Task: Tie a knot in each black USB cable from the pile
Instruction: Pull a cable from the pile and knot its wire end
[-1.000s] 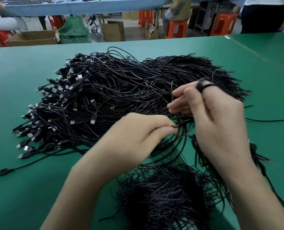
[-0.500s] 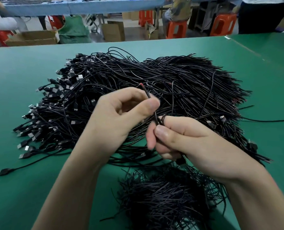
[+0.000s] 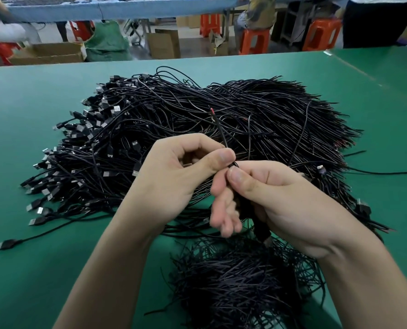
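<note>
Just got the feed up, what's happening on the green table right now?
A person is working one black USB cable with both bare hands. The left hand pinches it between thumb and forefinger, its bare end sticking up. The right hand pinches it just below, the plug hanging under the palm. The big pile lies behind the hands on the green table, a smaller heap nearer the person. Whether a knot is formed cannot be seen.

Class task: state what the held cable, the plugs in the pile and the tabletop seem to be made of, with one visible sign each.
Held cable: black plastic or rubber sheath, slight sheen; a red inner wire shows at its cut tip. Plugs: black moulded plastic bodies with bright, metal-looking tips. Tabletop: matt green covering, perhaps a rubber or vinyl mat; no glare.
</note>
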Available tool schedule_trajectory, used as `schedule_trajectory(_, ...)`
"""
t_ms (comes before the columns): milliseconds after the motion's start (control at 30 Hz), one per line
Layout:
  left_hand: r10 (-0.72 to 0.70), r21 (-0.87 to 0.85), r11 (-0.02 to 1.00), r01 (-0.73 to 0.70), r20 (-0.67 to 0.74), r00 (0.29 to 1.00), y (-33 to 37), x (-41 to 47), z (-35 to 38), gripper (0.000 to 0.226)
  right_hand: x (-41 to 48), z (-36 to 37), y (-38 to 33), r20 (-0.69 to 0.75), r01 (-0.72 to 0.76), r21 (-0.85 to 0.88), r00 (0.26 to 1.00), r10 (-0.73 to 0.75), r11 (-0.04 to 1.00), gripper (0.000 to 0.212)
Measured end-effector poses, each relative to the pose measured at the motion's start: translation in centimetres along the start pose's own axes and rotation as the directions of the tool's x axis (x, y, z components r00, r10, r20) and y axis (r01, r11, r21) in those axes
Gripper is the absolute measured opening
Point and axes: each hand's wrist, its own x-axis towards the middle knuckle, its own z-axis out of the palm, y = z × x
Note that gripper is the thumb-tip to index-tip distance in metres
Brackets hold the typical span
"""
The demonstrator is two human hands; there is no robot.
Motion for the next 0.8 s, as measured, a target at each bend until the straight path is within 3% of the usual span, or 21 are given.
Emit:
schedule_trajectory(167, -0.042, -0.015, 0.999, 0.041, -0.051, 0.998, -0.8, 0.1, 0.3, 0.018, 0.1, -0.2, 0.1, -0.116, -0.011, 0.032, 0.993, 0.015, 0.999, 0.019)
schedule_trajectory(467, 0.033, -0.265, 0.964, -0.033, -0.002, 0.999, -0.7, 0.0, 0.7, 0.014, 0.5, 0.1, 0.4, -0.318, 0.111, 0.064, 0.944, -0.085, 0.992, 0.014)
schedule_trajectory(533, 0.056, -0.222, 0.973, -0.064, -0.042, 0.998, -0.7, 0.1, 0.7, 0.013, 0.6, 0.3, 0.6, -0.371, 0.128, 0.054, 0.923, -0.099, 0.99, 0.012)
schedule_trajectory(667, 0.115, -0.01, 0.993, -0.118, -0.158, 0.981, -0.9, 0.3, 0.3, 0.008, 0.6, 0.2, 0.9, -0.453, 0.099, -0.245, 0.868, -0.204, 0.964, 0.02)
schedule_trajectory(800, 0.082, -0.093, 0.99, -0.102, -0.196, 0.977, -0.9, 0.3, 0.6, 0.009, 0.6, 1.0, 1.5, -0.367, -0.016, -0.473, 0.913, -0.18, 0.881, 0.035)
